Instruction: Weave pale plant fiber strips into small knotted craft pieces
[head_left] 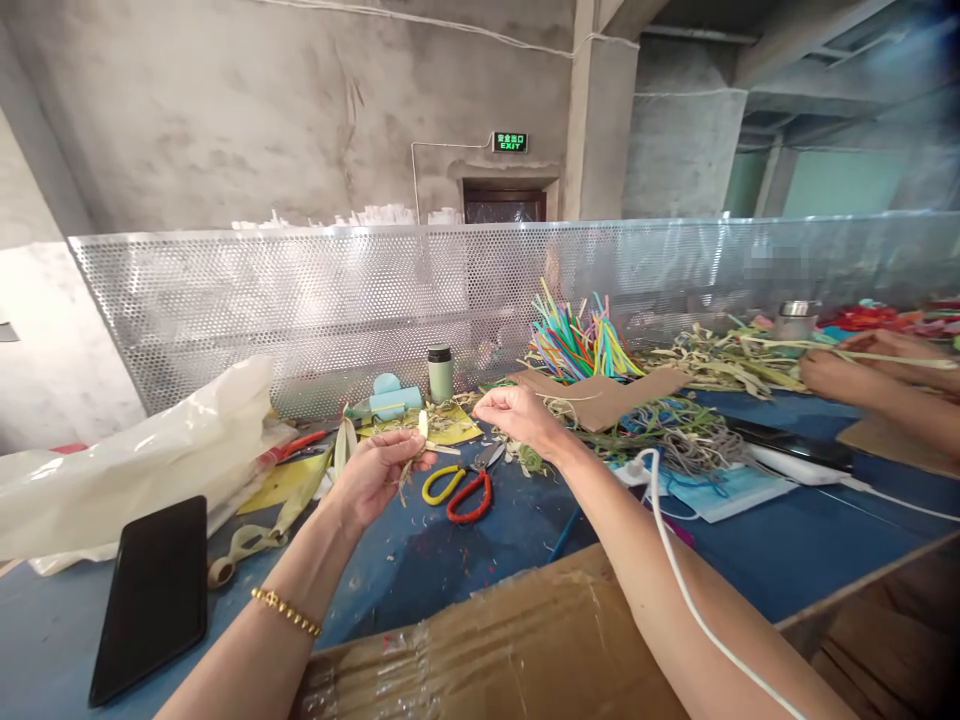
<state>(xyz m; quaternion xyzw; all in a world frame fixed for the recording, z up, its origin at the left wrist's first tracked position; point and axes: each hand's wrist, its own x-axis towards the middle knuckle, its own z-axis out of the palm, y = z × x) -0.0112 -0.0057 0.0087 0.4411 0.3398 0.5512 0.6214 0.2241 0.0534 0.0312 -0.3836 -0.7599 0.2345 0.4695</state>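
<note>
Both hands closed: left hand (375,475) pinches dry straw bundle (415,455); right hand (517,415) pinches thin strand (577,398).

The scissors (463,487) lie on the table (787,545); a phone (154,595) lies far left of them, a bottle (440,374) behind them, straws (581,345) behind-right.

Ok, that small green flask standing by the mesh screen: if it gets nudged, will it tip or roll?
The green flask stands upright, taller than it is wide, so a high push would probably tip it. Its round body would then likely roll across the blue table. The smooth wall looks somewhat slippery.
</note>
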